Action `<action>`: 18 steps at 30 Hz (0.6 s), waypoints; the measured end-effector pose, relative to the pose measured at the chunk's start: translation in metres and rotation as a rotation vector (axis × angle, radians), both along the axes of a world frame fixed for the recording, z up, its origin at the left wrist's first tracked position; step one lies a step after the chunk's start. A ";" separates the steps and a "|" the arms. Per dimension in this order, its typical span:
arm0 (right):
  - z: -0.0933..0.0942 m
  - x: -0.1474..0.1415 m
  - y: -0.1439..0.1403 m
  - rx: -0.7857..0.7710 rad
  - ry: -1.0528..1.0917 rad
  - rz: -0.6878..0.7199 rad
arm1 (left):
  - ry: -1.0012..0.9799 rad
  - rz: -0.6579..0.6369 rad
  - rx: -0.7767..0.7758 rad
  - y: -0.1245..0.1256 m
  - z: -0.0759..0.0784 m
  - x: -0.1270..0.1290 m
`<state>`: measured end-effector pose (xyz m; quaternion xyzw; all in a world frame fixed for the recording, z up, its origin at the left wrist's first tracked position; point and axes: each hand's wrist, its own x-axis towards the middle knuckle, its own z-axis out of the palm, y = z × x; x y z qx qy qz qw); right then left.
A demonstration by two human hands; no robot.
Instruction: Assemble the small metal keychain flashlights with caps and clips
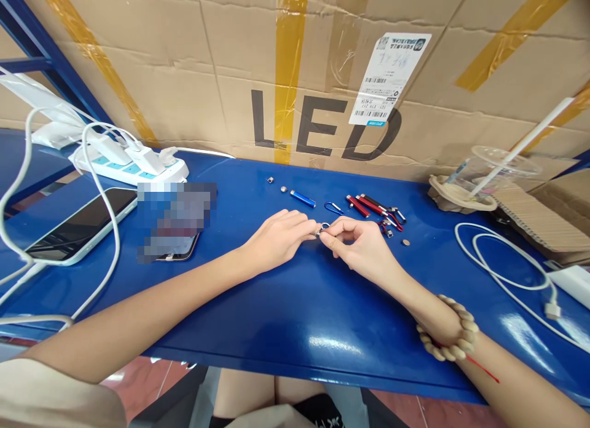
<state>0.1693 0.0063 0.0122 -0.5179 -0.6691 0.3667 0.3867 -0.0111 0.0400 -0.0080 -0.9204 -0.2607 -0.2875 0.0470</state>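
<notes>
Both hands meet over the blue table (286,317), a little in front of the blue tube (303,198). Left hand (276,238) and right hand (362,243) pinch one small metal ring piece (324,227) between thumb and fingertips, held just above the surface. Too small to tell exactly what it is, probably a key ring or clip.

Handling, my read: tiny, light, rigid metal, smooth, so it slips easily. Fingertip pinch on the rim is the only usable hold; if dropped it likely bounces or rolls.

Relative to the blue tube:
- Just left of it: two small silver caps (277,183), lying loose.
- Just right: a thin blue loop (332,208), then a cluster of red tubes (366,205) with metal clips, touching one another.
- Further right, nearer the right hand: one small round disc (405,242), on its own.
- Well right: a clear plastic cup (504,170) tipped on its side with a straw (520,146); looks empty, can't confirm. It rests on crumpled tissue (454,197).
- Far right: white cable (502,262), coiled loosely.
- Well left: a phone (76,226) face up with a cable over it, and a white power strip (133,163) with plugs in.
- Behind: a cardboard box (295,65) marked LED with a shipping label.

A bead bracelet (449,329) is on the right wrist.
</notes>
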 end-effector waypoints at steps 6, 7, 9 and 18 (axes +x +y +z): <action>0.002 0.000 0.000 -0.086 0.023 -0.025 | 0.000 0.006 -0.028 0.001 -0.001 0.000; 0.003 0.000 0.000 -0.103 0.029 -0.031 | -0.005 0.003 -0.030 0.001 -0.001 0.000; 0.004 0.000 0.000 -0.129 0.040 -0.044 | -0.016 0.003 -0.037 0.001 -0.002 0.000; 0.001 0.003 0.003 -0.184 0.096 -0.047 | -0.041 0.019 -0.066 0.001 -0.002 0.001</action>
